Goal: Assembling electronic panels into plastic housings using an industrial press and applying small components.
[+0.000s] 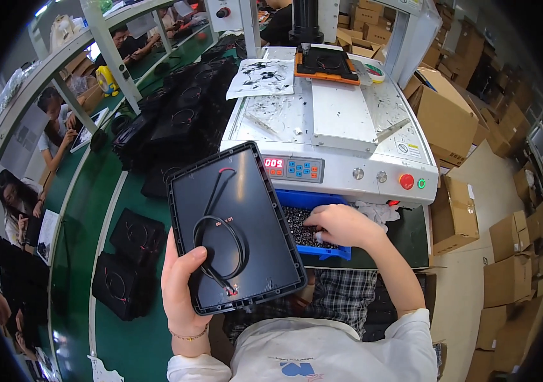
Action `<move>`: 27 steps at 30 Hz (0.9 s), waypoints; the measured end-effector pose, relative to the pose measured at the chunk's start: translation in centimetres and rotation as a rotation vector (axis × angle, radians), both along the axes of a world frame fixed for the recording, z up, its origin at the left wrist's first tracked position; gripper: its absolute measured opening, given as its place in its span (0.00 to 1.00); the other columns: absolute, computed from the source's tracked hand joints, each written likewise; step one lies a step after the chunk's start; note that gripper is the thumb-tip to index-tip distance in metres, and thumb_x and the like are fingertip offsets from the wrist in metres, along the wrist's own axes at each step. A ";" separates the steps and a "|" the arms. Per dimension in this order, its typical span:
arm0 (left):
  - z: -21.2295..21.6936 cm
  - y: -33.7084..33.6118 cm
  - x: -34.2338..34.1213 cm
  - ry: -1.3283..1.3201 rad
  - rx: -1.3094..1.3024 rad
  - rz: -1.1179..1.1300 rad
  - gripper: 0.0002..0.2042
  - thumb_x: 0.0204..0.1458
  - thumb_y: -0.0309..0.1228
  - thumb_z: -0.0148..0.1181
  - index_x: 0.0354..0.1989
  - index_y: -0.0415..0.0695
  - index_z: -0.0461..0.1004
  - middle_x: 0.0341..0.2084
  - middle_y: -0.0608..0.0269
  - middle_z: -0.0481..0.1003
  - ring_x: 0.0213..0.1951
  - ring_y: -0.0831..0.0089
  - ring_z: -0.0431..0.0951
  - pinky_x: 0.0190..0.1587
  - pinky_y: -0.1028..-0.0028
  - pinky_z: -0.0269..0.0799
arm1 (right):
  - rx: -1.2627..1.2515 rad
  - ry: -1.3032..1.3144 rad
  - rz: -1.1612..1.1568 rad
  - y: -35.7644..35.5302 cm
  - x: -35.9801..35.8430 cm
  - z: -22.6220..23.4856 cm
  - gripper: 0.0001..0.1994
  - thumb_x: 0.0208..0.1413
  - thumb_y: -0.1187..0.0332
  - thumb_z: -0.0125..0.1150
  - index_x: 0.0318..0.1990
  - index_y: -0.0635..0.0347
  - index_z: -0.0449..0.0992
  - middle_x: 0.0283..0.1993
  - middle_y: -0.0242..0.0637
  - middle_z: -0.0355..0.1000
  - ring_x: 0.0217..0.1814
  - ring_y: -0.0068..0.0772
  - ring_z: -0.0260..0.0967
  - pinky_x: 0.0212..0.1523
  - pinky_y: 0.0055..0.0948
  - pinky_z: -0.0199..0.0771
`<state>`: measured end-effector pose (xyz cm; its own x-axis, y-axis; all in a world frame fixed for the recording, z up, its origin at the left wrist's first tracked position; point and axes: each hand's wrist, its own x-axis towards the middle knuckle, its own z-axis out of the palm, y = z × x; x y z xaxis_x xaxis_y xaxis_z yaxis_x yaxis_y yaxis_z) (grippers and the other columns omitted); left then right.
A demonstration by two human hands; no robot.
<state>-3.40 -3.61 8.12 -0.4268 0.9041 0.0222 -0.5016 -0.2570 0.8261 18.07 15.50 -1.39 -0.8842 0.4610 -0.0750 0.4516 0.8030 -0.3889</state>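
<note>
Here the left hand [182, 286] grips a black rectangular panel [233, 226] by its lower left corner, thumb pressed on the inner face, so the panel stands tilted above the lap. On that face lies a looped black cable [220, 239] with small red ends; one strand runs up toward 12 o'clock and the loop sits near the panel's middle. At 3 o'clock from the panel, the right hand [341, 226] reaches down into a blue bin [316, 202] filled with small dark screws [297, 226]. Its fingers are curled into the heap, and whether they already pinch anything cannot be told.

The step in hand looks like picking fasteners for this panel. The next move would call for a clean pinch of only a few pieces, lifted clear of the bin's rim, while the left hand holds the panel steady.

At 12 o'clock from the bin stands a white machine [341, 114] with a red digit display, a blue keypad and a red button. Stacks of similar black panels [176, 114] lie on the green counter [93, 216] at 10 o'clock.
</note>
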 end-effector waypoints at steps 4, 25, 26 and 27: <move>-0.3 -0.1 -0.8 -0.039 -0.022 -0.026 0.25 0.52 0.26 0.47 0.60 0.34 0.61 0.49 0.51 0.73 0.46 0.66 0.78 0.48 0.72 0.77 | -0.276 0.104 0.062 -0.3 -1.0 0.1 0.14 0.48 0.73 0.62 0.43 0.67 0.78 0.40 0.46 0.75 0.39 0.40 0.76 0.45 0.33 0.77; -2.4 2.3 0.5 -0.061 -0.125 -0.087 0.24 0.52 0.23 0.47 0.61 0.40 0.57 0.50 0.51 0.71 0.47 0.65 0.76 0.49 0.68 0.76 | -0.652 0.952 -0.068 -3.2 3.3 3.0 0.11 0.44 0.88 0.58 0.36 0.70 0.79 0.36 0.46 0.76 0.39 0.34 0.76 0.41 0.29 0.78; -2.9 2.4 0.6 -0.099 -0.113 -0.131 0.24 0.55 0.21 0.47 0.62 0.42 0.55 0.51 0.53 0.70 0.48 0.67 0.76 0.48 0.69 0.77 | -0.600 0.961 -0.031 -3.6 3.6 3.6 0.11 0.44 0.87 0.59 0.36 0.70 0.80 0.36 0.46 0.76 0.38 0.33 0.76 0.41 0.28 0.78; -3.4 2.5 0.6 -0.138 -0.100 -0.175 0.24 0.57 0.19 0.47 0.63 0.44 0.52 0.52 0.56 0.69 0.48 0.70 0.75 0.48 0.70 0.77 | -0.548 0.970 0.006 -4.0 3.7 3.9 0.10 0.43 0.87 0.60 0.35 0.70 0.80 0.36 0.45 0.76 0.38 0.33 0.77 0.40 0.28 0.79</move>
<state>-2.82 -1.13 4.68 -0.2559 0.9594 -0.1184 -0.6410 -0.0767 0.7637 21.73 11.54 2.55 -0.6804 0.5731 0.4567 -0.2390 0.4156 -0.8776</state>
